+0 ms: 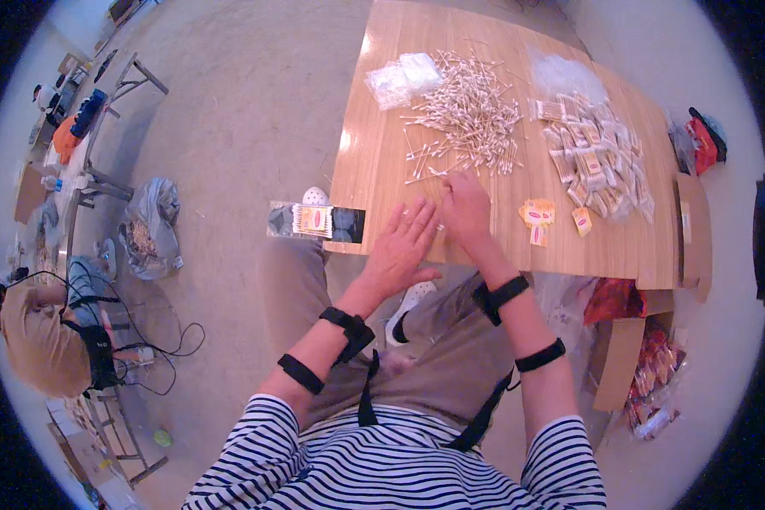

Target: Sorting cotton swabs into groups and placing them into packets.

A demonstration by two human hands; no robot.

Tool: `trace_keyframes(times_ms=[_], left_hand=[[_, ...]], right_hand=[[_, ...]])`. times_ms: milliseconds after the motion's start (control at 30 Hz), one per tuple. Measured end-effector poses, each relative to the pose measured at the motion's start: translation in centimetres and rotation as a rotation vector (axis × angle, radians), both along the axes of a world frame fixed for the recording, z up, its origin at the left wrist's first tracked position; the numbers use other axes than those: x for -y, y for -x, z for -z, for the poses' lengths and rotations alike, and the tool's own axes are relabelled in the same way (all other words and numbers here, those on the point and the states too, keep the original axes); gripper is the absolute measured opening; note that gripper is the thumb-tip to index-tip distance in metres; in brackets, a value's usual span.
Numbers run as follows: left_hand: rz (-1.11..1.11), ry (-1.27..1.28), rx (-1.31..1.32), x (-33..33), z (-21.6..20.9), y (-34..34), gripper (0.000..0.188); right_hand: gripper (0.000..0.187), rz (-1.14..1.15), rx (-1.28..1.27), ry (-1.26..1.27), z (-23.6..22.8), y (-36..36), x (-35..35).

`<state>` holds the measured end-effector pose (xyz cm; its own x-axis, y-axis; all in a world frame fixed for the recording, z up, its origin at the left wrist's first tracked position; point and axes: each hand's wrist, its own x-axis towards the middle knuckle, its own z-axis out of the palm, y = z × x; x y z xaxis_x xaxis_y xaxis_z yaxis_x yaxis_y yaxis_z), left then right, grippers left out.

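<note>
A loose heap of cotton swabs (467,110) lies on the wooden table (484,246), just beyond my hands. My left hand (402,248) rests at the table's near edge with its fingers stretched out flat. Close beside its fingertips, my right hand (467,208) is closed, its fingers curled in; whatever they hold is hidden. A few swabs lie right by its knuckles. Several small yellow-and-white cards (535,212) lie to the right of my right hand, with another card (581,222) beside them. At the table's left corner sits a clear pack of swabs (313,220) on a dark strip.
Clear plastic bags (404,80) lie left of the heap. A bag of packed swabs (599,166) fills the table's right side. Cardboard boxes (620,361) stand at the right below the table. Another person (47,340) sits at the far left, near a grey bag (151,229).
</note>
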<state>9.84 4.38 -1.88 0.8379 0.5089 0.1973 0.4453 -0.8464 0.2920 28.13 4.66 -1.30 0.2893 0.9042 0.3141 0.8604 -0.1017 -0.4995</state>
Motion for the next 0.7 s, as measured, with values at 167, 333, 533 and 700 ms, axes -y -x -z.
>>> trace_keyframes(times_ms=[167, 333, 533, 700], left_hand=[[-0.012, -0.020, -0.033, 0.0, 1.4, -0.2, 0.097], [-0.018, -0.012, -0.030, 0.1, 1.2, -0.5, 0.094], [-0.028, -0.019, -0.036, 0.0, 0.9, -0.4, 0.096], [-0.036, -0.025, 0.008, 0.1, 1.1, -0.7, 0.101]], right_hand=[[0.015, -0.216, 0.283, 0.017, 0.1, 0.9, -3.4], [0.010, -0.293, 0.411, 0.018, 0.3, 0.5, -4.1], [0.009, -0.262, 0.354, -0.034, -0.9, 0.1, -3.5], [0.013, -0.153, -0.022, 0.027, -0.1, -0.8, 0.0]])
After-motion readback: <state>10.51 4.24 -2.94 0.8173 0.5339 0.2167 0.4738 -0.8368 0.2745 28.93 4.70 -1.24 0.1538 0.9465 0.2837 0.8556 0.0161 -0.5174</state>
